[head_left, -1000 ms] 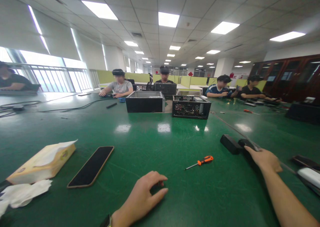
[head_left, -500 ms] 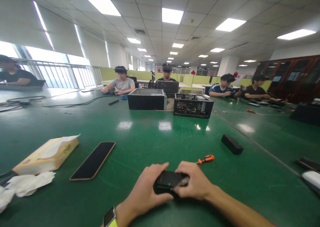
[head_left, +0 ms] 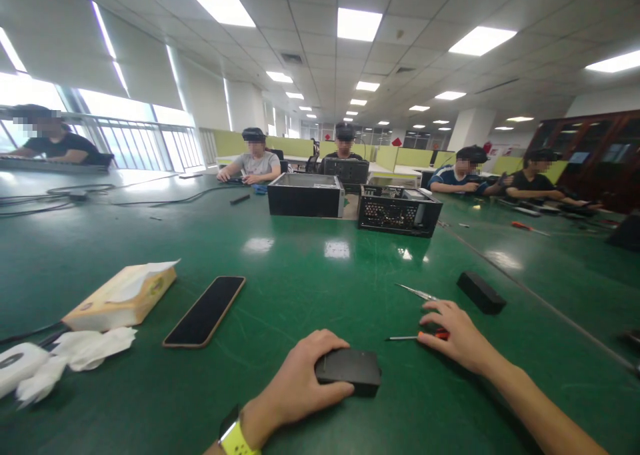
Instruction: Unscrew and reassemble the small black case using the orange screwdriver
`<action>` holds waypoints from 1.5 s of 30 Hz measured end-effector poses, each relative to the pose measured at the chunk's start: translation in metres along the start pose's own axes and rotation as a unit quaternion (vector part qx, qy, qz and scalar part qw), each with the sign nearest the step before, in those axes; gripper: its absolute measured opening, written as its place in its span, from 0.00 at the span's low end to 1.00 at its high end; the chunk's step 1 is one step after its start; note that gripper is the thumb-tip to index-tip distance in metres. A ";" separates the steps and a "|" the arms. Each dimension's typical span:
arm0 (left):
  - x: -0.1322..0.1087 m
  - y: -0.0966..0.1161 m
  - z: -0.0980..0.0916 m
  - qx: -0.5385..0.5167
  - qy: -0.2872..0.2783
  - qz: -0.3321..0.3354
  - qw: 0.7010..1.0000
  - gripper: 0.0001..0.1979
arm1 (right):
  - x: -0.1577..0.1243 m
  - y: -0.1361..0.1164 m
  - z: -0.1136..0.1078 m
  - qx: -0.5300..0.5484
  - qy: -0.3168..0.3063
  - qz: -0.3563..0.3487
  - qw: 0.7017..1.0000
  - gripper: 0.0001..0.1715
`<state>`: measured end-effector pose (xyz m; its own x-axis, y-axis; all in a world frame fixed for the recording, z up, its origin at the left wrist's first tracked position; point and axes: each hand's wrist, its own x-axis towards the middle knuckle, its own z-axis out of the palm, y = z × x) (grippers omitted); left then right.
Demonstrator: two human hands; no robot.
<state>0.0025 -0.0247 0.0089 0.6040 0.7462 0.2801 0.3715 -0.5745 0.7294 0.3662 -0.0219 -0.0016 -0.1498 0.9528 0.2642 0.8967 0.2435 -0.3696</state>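
My left hand (head_left: pixel 305 381) is wrapped around a black, box-shaped device (head_left: pixel 353 368), thumb along its near side and fingers over the far side. The device's kind is not clear. To the right, my right hand (head_left: pixel 460 338) has its curled thumb and fingers around the orange-and-black handle of a screwdriver (head_left: pixel 441 333), whose shaft points left; the fingers partly hide the handle. Just beyond that hand lies a pair of metal tweezers (head_left: pixel 416 291), apart from the screwdriver.
A black block (head_left: pixel 481 292) lies right of the tweezers. On the left are a phone (head_left: pixel 205 311), a tissue pack (head_left: pixel 123 295) and crumpled tissues (head_left: pixel 93 348). Farther off stand two computer cases (head_left: pixel 305 197) (head_left: pixel 399 215). Several people sit around the green table (head_left: pixel 295 275).
My right hand has left the device and tweezers and moved right to the screwdriver. The tweezers now lie on the table. The screwdriver has shifted nearer. My left hand still holds the device.
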 end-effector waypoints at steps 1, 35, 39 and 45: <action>0.000 0.000 0.000 -0.001 0.000 0.001 1.000 0.19 | -0.004 -0.001 -0.004 0.032 -0.020 -0.019 0.999 0.17; 0.004 0.000 0.005 0.009 -0.015 0.033 0.999 0.18 | 0.058 -0.124 -0.020 0.375 0.045 0.044 0.925 0.29; 0.005 0.001 0.005 0.013 -0.022 0.029 0.999 0.19 | 0.057 -0.133 -0.013 0.384 0.006 0.030 0.923 0.19; 0.003 0.001 0.004 0.021 -0.022 0.033 0.999 0.20 | 0.051 -0.127 -0.031 0.357 -0.006 0.027 0.934 0.11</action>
<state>0.0075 -0.0246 0.0078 0.6578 0.6912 0.2993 0.3578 -0.6365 0.6833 0.2576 -0.0102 0.0863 -0.1219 0.9679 0.2197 0.3965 0.2504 -0.8832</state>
